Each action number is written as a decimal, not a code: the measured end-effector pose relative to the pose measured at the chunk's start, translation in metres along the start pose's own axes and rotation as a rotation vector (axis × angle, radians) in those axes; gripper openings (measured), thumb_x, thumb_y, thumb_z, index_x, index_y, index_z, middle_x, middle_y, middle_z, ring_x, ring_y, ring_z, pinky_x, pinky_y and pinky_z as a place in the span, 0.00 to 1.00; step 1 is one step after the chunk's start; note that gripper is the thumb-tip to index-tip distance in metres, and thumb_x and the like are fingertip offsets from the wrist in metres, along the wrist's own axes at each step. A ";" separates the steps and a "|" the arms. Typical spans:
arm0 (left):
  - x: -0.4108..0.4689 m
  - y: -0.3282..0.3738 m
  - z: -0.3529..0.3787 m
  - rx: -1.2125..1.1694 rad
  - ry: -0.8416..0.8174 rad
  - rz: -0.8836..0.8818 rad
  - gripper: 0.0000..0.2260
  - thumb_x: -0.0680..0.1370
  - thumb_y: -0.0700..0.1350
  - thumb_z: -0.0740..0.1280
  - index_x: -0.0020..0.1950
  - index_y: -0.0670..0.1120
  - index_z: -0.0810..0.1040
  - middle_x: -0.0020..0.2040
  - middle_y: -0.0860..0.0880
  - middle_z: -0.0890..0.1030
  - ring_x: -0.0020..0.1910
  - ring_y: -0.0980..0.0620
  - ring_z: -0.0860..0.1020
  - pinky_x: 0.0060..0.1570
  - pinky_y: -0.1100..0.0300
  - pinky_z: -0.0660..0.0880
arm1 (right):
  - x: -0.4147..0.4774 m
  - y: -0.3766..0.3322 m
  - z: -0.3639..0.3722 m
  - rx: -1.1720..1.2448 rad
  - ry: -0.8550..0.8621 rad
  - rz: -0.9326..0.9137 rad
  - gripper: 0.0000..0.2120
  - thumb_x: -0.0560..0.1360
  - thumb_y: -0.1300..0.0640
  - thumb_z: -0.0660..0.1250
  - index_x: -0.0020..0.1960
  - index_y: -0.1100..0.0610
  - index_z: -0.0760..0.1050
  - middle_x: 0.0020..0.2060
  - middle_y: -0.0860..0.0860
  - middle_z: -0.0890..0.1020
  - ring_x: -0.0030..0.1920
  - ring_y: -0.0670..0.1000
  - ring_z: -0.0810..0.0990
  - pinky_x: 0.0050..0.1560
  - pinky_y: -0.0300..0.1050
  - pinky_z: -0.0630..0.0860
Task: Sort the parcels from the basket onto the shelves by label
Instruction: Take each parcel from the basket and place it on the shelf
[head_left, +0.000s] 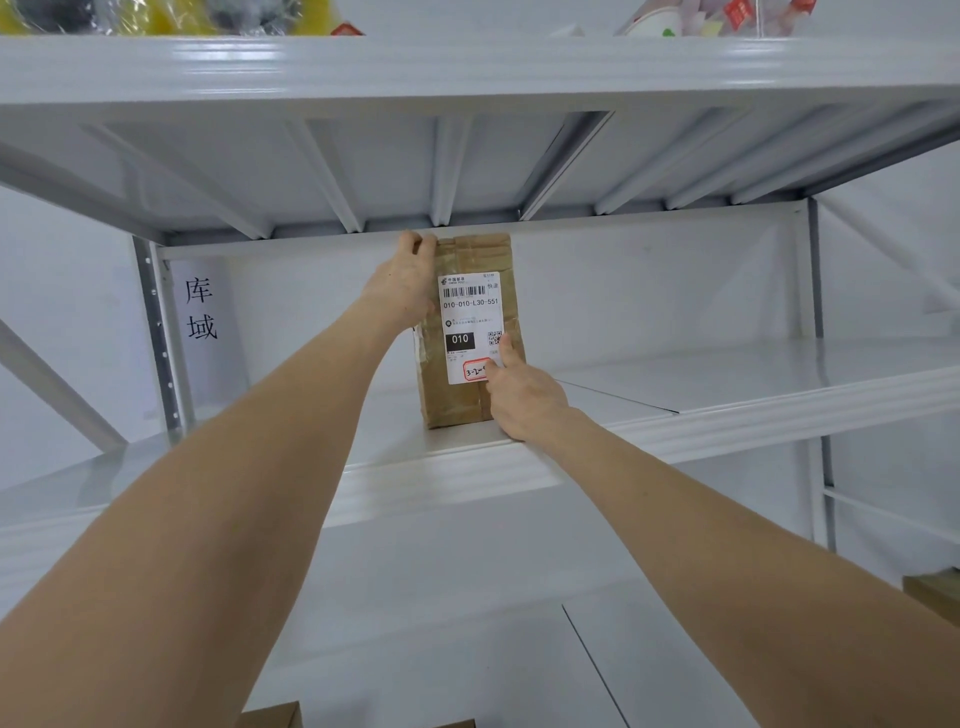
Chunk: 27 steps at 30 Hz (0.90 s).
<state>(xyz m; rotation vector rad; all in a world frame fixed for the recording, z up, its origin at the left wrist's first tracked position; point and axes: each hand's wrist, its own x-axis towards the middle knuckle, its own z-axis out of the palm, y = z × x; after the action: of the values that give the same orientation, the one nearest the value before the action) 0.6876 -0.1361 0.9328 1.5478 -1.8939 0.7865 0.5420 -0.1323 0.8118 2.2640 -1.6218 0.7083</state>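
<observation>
**A:** From the head view, where is the parcel?

**B:** The brown parcel (454, 402) stands upright on the middle shelf (727, 379) of a white rack, near the front edge and left of centre. Its label (470, 327) faces the camera.

**A:** Can the label be read?

**B:** It reads 010-010-L30-551, with 010 in a black box below. A red-bordered sticker (475, 370) at the bottom carries handwriting that starts 3-2; the rest is covered.

**A:** And the hands?

**B:** The left hand (408, 283) grips the top left corner, fingers curled over the upper edge. The right hand (524, 400) holds the lower right edge, with the thumb pressed on the label by the QR code and the other fingers hidden behind the side.

**A:** Anything else around it?

**B:** A paper sign (201, 314) with two black characters hangs at the left upright. On the upper shelf (467, 67) lie plastic-wrapped goods (156, 15). A cardboard box (272, 717) shows at the bottom edge.
</observation>
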 end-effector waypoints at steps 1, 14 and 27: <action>0.000 0.000 0.001 -0.004 -0.001 -0.001 0.31 0.74 0.34 0.67 0.74 0.40 0.57 0.70 0.42 0.60 0.57 0.35 0.75 0.56 0.44 0.73 | 0.001 0.001 0.001 -0.019 -0.006 -0.002 0.20 0.80 0.62 0.53 0.72 0.61 0.62 0.77 0.57 0.50 0.75 0.57 0.58 0.63 0.53 0.70; -0.006 0.001 -0.007 0.002 -0.026 -0.047 0.36 0.74 0.39 0.69 0.76 0.46 0.52 0.76 0.46 0.53 0.64 0.37 0.71 0.57 0.46 0.73 | -0.014 -0.003 -0.004 0.040 0.120 0.018 0.17 0.81 0.61 0.53 0.69 0.57 0.67 0.76 0.54 0.52 0.73 0.55 0.60 0.59 0.53 0.72; -0.059 0.025 -0.016 0.010 0.094 0.019 0.25 0.76 0.39 0.65 0.71 0.49 0.63 0.71 0.45 0.60 0.65 0.43 0.68 0.46 0.51 0.71 | -0.041 -0.014 -0.012 0.032 0.145 0.082 0.19 0.80 0.59 0.56 0.71 0.53 0.64 0.72 0.52 0.60 0.69 0.55 0.63 0.55 0.52 0.71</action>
<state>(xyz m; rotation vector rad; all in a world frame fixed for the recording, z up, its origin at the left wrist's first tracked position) 0.6746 -0.0822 0.8979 1.4740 -1.8419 0.8630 0.5417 -0.0888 0.8007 2.1236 -1.6525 0.9028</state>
